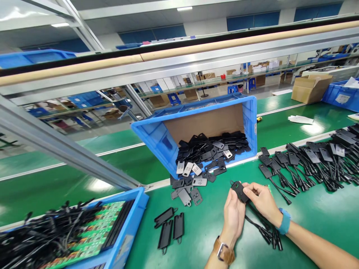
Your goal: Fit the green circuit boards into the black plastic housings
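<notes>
1. The green tabletop [202,243] carries a long row of cabled pieces [308,160] laid out at the right; they look finished.
2. A tipped blue crate [157,138] spills a heap of loose shells [207,149], so much seems left to do.
3. Three flat covers [169,228] lie near the left hand.
4. The left hand [234,215] and right hand [262,201] meet low over the tabletop in front of the crate. Both pinch one black piece [239,189], and its cables [260,228] trail back toward the person.
</notes>
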Available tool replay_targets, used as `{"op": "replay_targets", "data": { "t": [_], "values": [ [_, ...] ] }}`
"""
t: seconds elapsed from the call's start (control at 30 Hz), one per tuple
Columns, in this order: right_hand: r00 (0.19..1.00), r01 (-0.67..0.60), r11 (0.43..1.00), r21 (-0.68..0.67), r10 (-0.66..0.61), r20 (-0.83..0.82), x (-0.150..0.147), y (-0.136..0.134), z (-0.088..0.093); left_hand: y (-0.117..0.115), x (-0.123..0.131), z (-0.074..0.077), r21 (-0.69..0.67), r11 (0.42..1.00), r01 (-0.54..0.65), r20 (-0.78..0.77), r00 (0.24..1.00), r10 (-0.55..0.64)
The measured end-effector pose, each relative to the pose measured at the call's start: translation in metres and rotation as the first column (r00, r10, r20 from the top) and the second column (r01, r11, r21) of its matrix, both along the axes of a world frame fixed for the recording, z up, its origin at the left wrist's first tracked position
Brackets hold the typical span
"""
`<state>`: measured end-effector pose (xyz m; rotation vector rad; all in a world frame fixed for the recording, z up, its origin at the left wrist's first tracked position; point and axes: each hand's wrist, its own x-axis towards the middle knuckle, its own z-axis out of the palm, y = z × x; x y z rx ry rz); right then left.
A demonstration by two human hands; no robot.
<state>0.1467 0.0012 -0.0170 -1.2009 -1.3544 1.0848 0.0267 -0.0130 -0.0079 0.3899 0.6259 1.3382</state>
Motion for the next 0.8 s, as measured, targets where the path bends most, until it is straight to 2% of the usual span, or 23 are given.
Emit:
{"op": "replay_targets", "data": {
  "t": [0.13, 0.33, 0.57, 0.7, 0.8],
  "values": [
    [0.992, 0.045, 0.995, 0.095, -0.056, 0.117, -0.001, -0.003, 0.000, -0.001, 0.000, 0.000, 0.020, 1.000, 0.011, -0.016, 1.000, -0.011],
    [0.972, 0.032, 0.969, 0.246, -0.087, 0.216, -0.001, -0.008, 0.005, -0.002, 0.001, -0.004, 0.041, 0.999, 0.013, -0.063, 0.998, -0.011],
    [0.877, -0.053, 0.914, 0.402, -0.150, 0.457, 0.001, -0.012, 0.006, -0.002, 0.000, -0.011, 0.037, 0.999, 0.027, -0.136, 0.990, -0.021],
    [0.865, -0.112, 0.898, 0.426, -0.123, 0.486, 0.002, -0.012, 0.008, -0.002, 0.000, -0.011, 0.017, 1.000, 0.024, -0.131, 0.991, -0.022],
    [0.908, -0.098, 0.929, 0.358, -0.063, 0.413, 0.001, -0.011, 0.009, -0.001, -0.001, -0.008, 0.038, 0.999, 0.019, -0.127, 0.992, -0.014]
  ]
}}
